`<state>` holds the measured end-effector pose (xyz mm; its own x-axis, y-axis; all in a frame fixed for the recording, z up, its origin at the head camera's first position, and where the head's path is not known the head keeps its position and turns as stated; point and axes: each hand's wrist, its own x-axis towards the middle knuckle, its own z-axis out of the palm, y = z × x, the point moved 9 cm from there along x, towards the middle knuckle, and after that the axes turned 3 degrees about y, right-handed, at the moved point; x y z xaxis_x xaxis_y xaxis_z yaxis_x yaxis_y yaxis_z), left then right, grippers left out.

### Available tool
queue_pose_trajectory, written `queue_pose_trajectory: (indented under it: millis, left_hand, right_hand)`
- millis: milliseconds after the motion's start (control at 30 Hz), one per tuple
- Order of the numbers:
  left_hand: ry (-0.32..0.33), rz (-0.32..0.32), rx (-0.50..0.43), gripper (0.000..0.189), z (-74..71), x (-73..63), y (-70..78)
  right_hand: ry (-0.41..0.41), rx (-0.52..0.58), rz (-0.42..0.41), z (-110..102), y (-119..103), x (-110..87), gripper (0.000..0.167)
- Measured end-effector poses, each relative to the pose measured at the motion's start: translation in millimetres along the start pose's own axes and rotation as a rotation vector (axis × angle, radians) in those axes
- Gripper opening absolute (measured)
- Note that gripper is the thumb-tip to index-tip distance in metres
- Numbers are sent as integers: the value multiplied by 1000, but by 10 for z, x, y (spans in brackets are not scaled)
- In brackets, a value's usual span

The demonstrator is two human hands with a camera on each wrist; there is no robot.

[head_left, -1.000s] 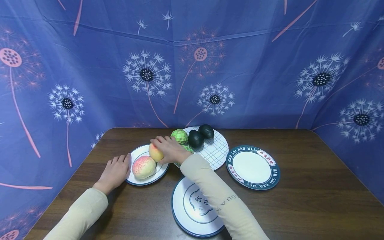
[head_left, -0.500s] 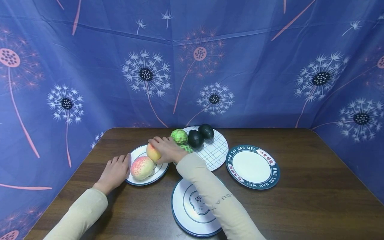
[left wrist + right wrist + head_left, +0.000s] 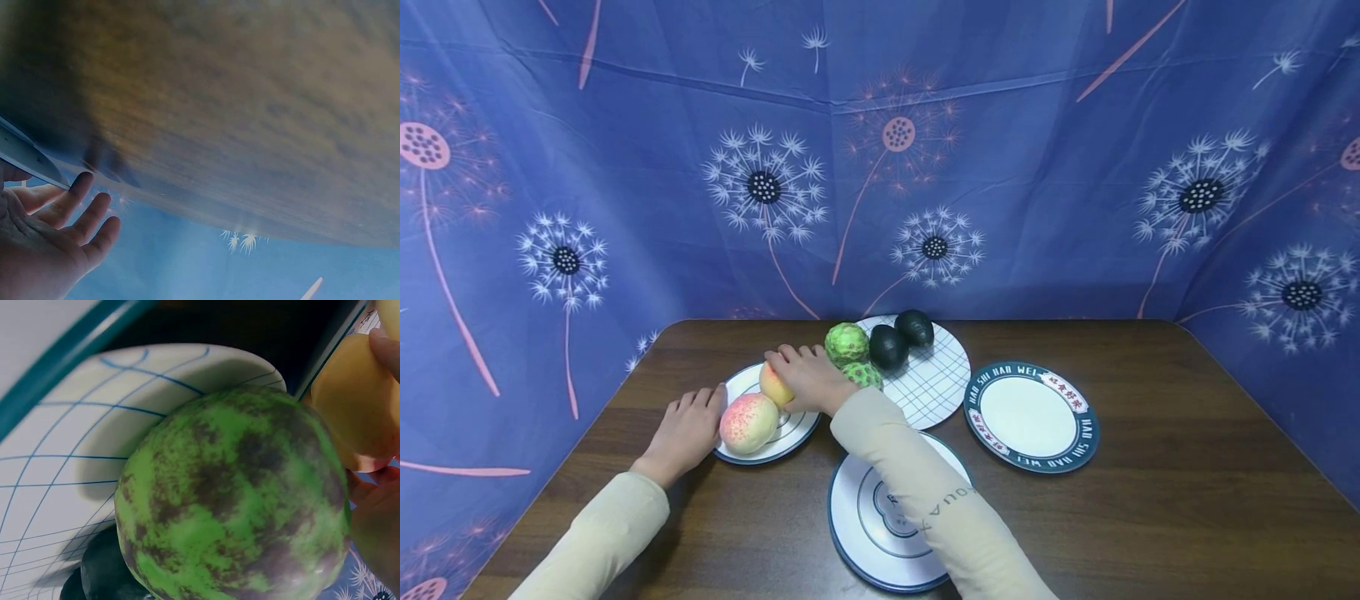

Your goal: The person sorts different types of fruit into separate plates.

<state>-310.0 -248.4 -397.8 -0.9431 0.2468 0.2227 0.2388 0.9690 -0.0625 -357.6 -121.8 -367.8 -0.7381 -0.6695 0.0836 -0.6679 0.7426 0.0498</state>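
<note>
My right hand (image 3: 812, 379) grips a small yellow-orange peach (image 3: 775, 385) over the left plate (image 3: 799, 427), a white one with blue rings. In the right wrist view, fingers and thumb lie around the peach (image 3: 353, 403). Touching it in the head view is a larger, pink-speckled peach (image 3: 749, 423) on the same plate. My left hand (image 3: 685, 429) rests at that plate's left rim. From the left wrist, the left hand (image 3: 56, 240) has its fingers mostly extended against the plate's edge (image 3: 31, 159); the thumb is mostly hidden.
Two bumpy green fruits (image 3: 846, 343) and two dark avocados (image 3: 888, 347) are on a white grid-patterned plate (image 3: 936, 392) at the back. A green-rimmed plate (image 3: 1030, 417) lies to the right. White plates with blue rims (image 3: 880, 533), apparently stacked, lie in front, partly under the right sleeve.
My right hand has moved slightly left with the small peach, and the larger peach has shifted left along the plate. The left hand has stayed at the rim.
</note>
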Motion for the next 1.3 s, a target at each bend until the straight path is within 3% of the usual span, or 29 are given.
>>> queue_pose_trajectory:
  millis: [833,1300]
  left_hand:
    - [-9,-18,4,51,0,-23,-15]
    - [59,-10,25,46,-114,-14,-12]
  right_hand:
    - [22,14,15,-129,117,-144,93]
    - [47,32,14,-315,357,-406,73]
